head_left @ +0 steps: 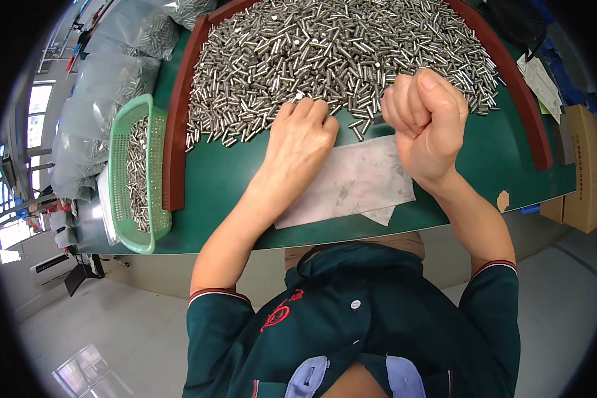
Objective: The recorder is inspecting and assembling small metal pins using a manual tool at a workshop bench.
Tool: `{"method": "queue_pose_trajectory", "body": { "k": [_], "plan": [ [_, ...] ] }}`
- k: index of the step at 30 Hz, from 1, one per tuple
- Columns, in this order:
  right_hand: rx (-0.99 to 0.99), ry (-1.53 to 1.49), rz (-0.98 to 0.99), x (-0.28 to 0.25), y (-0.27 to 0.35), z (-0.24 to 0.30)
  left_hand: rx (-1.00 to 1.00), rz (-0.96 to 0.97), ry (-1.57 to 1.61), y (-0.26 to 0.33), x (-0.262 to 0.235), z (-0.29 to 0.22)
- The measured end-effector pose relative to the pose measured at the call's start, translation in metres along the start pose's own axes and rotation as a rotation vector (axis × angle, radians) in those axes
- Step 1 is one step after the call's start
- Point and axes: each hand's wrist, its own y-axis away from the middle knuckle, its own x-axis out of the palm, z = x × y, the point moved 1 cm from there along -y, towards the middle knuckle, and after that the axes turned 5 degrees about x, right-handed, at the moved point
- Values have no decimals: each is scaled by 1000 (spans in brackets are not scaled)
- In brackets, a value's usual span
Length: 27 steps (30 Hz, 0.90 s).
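A big heap of short shiny metal pins [325,53] covers the far part of the green table [225,179]. My left hand [302,136] rests at the heap's near edge, knuckles up and fingers curled down; its fingertips and anything in them are hidden. To the right, my right hand [431,123] is closed in a fist, palm side partly turned up, in front of the heap's near right edge. What the fist holds, if anything, cannot be seen. A pale, grey-smudged cloth [358,179] lies flat between my forearms, by the table's front edge.
Dark red wooden bars [177,132] border the heap on the left and right [521,99]. Beyond the left bar stands a green plastic basket [154,199] holding more pins. Clear bags of pins [103,79] line the far left. A cardboard box [585,166] stands at the right.
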Motion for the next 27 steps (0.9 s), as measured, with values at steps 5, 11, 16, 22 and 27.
{"method": "queue_pose_trajectory", "body": {
  "k": [5, 11, 16, 22, 27],
  "plan": [
    [97, -81, 44, 3, 7, -5, -54, -143, 223, 9, -2, 7],
    [146, -132, 5, 2, 7, -6, -215, -163, 629, 25, -4, 3],
    [177, -122, -8, 4, 8, -7, -243, -158, 658, 28, -1, 1],
    [259, -34, -34, 5, 8, -9, -266, -129, 618, 31, -4, -3],
    [335, -168, -1, 4, 15, -19, -191, -46, 511, 30, -5, -13]
  ]
}}
